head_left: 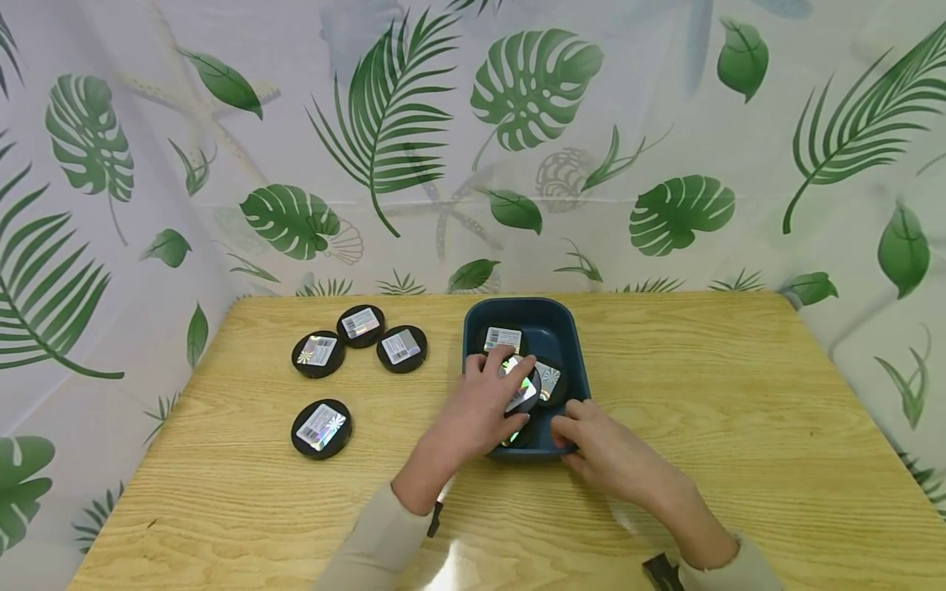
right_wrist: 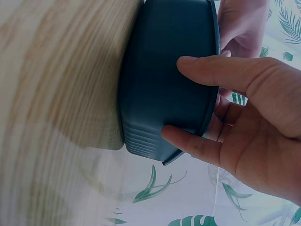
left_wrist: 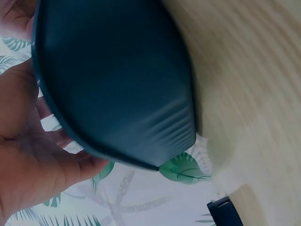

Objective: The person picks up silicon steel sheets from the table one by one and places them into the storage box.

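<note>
A dark blue plastic bin (head_left: 580,361) stands on the table with several flat, round black discs in it, each with a silvery-white label. My left hand (head_left: 484,402) reaches over the bin's left rim, its thumb and fingers spread around the edge of one black disc (head_left: 522,394) on top of the others. Another disc (head_left: 548,384) lies just right of it, and one (head_left: 502,337) sits farther back. At the near right corner my right hand (head_left: 609,451) grips the bin's rim; in the right wrist view its thumb (right_wrist: 207,70) presses the outer wall.
To the left of the bin, more labelled discs lie on the wooden table (head_left: 702,369): a close group of three at the back, including one disc (head_left: 402,349), and a single disc (head_left: 321,428) nearer. A leaf-patterned cloth (head_left: 443,164) hangs behind the table.
</note>
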Motion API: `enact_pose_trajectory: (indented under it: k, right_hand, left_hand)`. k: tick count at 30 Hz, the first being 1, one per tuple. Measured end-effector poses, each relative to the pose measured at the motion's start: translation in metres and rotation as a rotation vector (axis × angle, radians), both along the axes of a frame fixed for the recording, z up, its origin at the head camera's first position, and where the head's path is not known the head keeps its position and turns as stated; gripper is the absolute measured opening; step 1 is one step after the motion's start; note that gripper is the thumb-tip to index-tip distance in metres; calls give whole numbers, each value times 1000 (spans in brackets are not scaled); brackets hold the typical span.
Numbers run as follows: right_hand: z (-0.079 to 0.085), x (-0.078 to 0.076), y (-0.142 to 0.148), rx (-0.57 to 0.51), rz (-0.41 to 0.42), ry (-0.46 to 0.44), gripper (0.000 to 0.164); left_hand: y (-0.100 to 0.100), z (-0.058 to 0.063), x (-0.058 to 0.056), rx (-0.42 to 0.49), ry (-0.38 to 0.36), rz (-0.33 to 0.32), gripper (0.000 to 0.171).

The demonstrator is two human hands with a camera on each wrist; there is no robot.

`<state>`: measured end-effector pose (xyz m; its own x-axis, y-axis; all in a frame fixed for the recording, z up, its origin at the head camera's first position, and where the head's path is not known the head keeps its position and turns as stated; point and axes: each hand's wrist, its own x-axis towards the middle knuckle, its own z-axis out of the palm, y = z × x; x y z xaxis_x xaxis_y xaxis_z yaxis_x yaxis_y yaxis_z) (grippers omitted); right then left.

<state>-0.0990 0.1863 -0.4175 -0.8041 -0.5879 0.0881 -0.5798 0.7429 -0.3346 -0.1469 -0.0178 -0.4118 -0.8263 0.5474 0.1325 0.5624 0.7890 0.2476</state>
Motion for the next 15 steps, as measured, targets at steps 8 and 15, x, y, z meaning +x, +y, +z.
enact_pose_trajectory:
  k: [8, 15]
  right_hand:
    - [1, -1, 1, -4, 18, 9, 31]
    - [1, -1, 1, 3, 18, 0, 30]
  left_hand:
    - [8, -6, 0, 21, 22, -34, 69]
    - [15, -11, -4, 45, 15, -28, 68]
